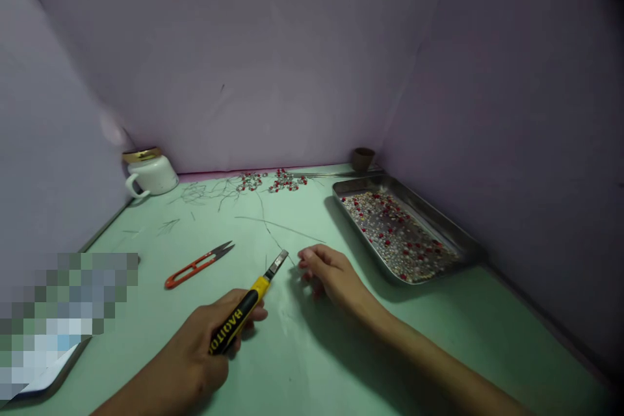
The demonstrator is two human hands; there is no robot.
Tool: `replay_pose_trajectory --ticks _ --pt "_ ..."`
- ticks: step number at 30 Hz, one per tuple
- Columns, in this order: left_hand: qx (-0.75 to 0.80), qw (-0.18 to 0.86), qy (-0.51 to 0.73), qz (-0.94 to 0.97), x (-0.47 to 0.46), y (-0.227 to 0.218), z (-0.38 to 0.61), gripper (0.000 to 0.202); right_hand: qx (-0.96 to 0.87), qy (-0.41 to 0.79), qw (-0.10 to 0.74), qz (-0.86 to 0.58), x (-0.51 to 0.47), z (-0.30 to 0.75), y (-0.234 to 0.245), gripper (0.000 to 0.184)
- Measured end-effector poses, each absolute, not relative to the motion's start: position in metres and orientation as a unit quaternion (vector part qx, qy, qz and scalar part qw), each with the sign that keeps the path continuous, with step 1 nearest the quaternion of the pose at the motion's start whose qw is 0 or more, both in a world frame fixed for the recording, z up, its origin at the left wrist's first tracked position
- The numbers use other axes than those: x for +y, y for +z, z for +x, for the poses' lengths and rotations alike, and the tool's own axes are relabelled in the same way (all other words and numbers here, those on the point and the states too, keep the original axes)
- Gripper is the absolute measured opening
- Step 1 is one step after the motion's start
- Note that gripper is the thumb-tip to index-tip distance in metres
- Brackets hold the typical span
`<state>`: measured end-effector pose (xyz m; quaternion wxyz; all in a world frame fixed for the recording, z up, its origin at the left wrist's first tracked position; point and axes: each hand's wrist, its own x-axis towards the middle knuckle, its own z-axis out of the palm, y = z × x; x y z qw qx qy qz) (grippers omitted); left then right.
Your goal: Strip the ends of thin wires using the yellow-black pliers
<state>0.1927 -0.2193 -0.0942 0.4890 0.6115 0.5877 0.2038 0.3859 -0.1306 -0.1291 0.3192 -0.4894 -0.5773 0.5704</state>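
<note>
My left hand [229, 325] is wrapped round a black-and-yellow handled tool [244, 309] with lettering on its side. Its short, flat metal tip points up and away; whether this is a knife or pliers I cannot make out. A thin wire [267, 227] runs from the red and clear beadwork [283, 181] at the back down past the tool's tip. To the right of that tip, my right hand [326, 270] pinches the wire's near end between thumb and fingers. Orange-handled thread snips [199, 264] lie left of the tool, blades pointing right.
On the right stands a metal tray [439, 214] of loose beads. A brown cup [363, 158] is at the back right, a white mug [155, 175] with a gold lid at the back left. Loose wires [195, 192] lie behind. A blurred-out device [63, 331] is at the left edge.
</note>
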Motion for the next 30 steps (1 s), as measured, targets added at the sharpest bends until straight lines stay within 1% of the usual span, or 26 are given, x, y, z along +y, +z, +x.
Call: replay_pose_trajectory --ticks 1,2,4,6,8,15,17,20,22,26,30 --pt "0.592 0.491 0.208 0.605 -0.221 -0.095 0.191 0.053 -0.530 0.641 0.311 -0.461 -0.130 0.380 -0.134 0.025" --pt "0.595 0.495 0.210 0.597 -0.223 -0.096 0.190 0.053 -0.497 0.683 0.309 -0.437 -0.129 0.376 -0.139 0.027" --pt "0.598 0.507 0.209 0.584 -0.224 -0.100 0.189 0.054 -0.472 0.713 0.332 -0.399 -0.131 0.370 -0.147 0.030" --pt "0.599 0.510 0.201 0.584 -0.224 -0.104 0.191 0.052 -0.470 0.715 0.349 -0.382 -0.134 0.369 -0.152 0.033" --pt "0.601 0.503 0.187 0.593 -0.224 -0.104 0.194 0.047 -0.471 0.715 0.349 -0.381 -0.137 0.371 -0.153 0.034" --pt "0.586 0.491 0.167 0.623 -0.220 -0.105 0.194 0.046 -0.458 0.723 0.338 -0.392 -0.137 0.377 -0.150 0.028" --pt "0.555 0.504 0.183 0.636 -0.219 -0.112 0.190 0.040 -0.442 0.739 0.340 -0.378 -0.136 0.377 -0.149 0.027" --pt "0.523 0.514 0.207 0.648 -0.217 -0.121 0.185 0.023 -0.415 0.765 0.335 -0.360 -0.134 0.377 -0.148 0.026" --pt "0.531 0.506 0.211 0.646 -0.217 -0.123 0.184 0.019 -0.406 0.770 0.334 -0.361 -0.134 0.378 -0.147 0.025" --pt "0.575 0.503 0.205 0.612 -0.216 -0.123 0.184 0.020 -0.404 0.761 0.339 -0.378 -0.135 0.377 -0.144 0.023" --pt "0.582 0.485 0.185 0.626 -0.217 -0.114 0.188 0.036 -0.402 0.766 0.331 -0.376 -0.134 0.377 -0.144 0.022"
